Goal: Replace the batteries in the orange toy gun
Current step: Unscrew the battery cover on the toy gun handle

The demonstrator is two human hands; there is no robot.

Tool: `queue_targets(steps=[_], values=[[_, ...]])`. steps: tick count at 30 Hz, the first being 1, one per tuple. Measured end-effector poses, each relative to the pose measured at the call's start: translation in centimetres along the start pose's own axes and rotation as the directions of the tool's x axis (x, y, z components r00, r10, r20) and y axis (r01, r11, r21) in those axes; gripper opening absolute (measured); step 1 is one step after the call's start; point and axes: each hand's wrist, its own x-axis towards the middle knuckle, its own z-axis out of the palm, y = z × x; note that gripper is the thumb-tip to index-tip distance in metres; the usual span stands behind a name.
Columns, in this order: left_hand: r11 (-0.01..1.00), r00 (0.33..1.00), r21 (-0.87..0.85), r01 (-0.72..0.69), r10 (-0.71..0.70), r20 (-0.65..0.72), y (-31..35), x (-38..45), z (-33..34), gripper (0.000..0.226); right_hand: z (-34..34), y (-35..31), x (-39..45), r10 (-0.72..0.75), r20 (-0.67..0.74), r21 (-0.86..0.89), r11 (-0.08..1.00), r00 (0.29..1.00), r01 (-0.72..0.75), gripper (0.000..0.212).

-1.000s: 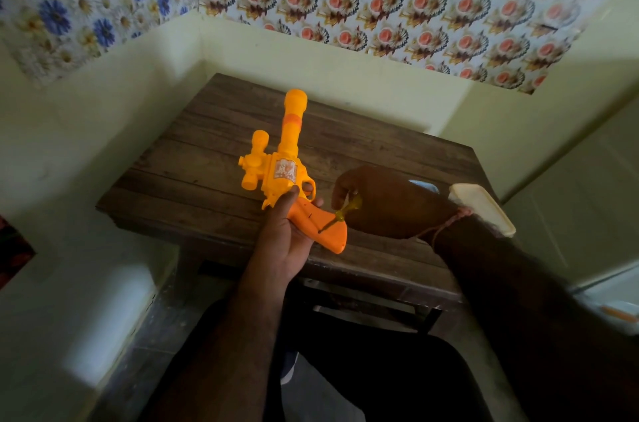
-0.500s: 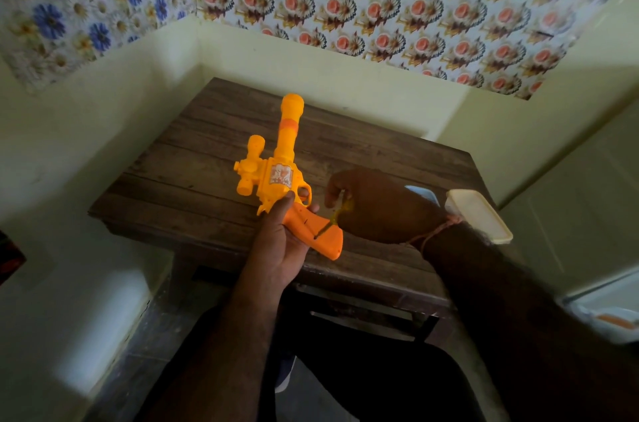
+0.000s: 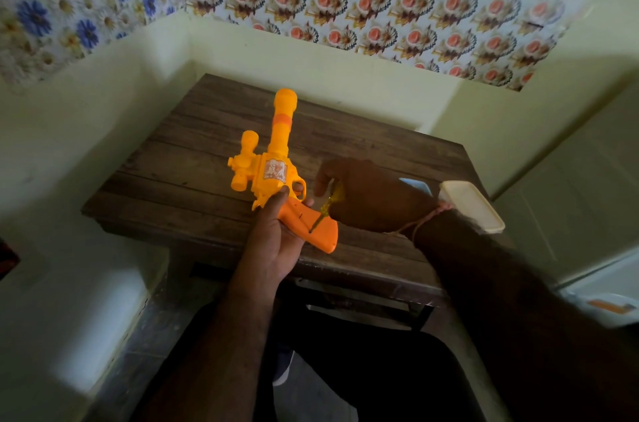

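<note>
Head view: left hand (image 3: 276,241) grips toy gun (image 3: 276,176); right hand (image 3: 366,197) pinches screwdriver (image 3: 326,210) — probably — hiding tub (image 3: 472,205) partly.

The toy gun (image 3: 276,179) is sitting above the near part of the table (image 3: 193,158), its barrel pointing toward the far wall. The left hand (image 3: 276,241) is lying under its grip, and the right hand (image 3: 366,197) is sitting just right, a screwdriver (image 3: 326,210) reaching onto the grip. A container (image 3: 473,207) is resting at the table's right edge.
</note>
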Motion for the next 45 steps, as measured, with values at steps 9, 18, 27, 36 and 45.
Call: queue_targets(steps=[9,18,27,36,45], values=[[0.999,1.0,-0.049,0.004,-0.004,-0.005,0.2,-0.3,0.4,0.051,0.1,0.4,-0.1,0.04,0.023,-0.035,0.999,0.999,-0.039,0.019],[1.0,1.0,-0.03,0.009,-0.009,-0.015,0.0,-0.1,0.1,0.055,0.9,0.3,0.1,0.074,0.0,-0.04,0.996,0.997,-0.074,0.019],[0.999,1.0,-0.032,0.007,-0.007,-0.019,0.3,-0.4,0.4,0.051,1.0,0.8,0.1,0.002,-0.054,0.057,0.998,0.999,0.001,0.027],[0.999,1.0,-0.039,0.003,-0.004,-0.02,0.2,-0.4,0.4,0.049,0.9,0.4,0.2,0.042,-0.045,-0.061,0.997,0.998,-0.044,0.017],[1.0,1.0,-0.018,0.001,-0.001,-0.013,0.0,-0.1,0.0,0.053,0.8,0.7,0.0,0.049,0.018,-0.123,0.991,0.999,-0.046,0.022]])
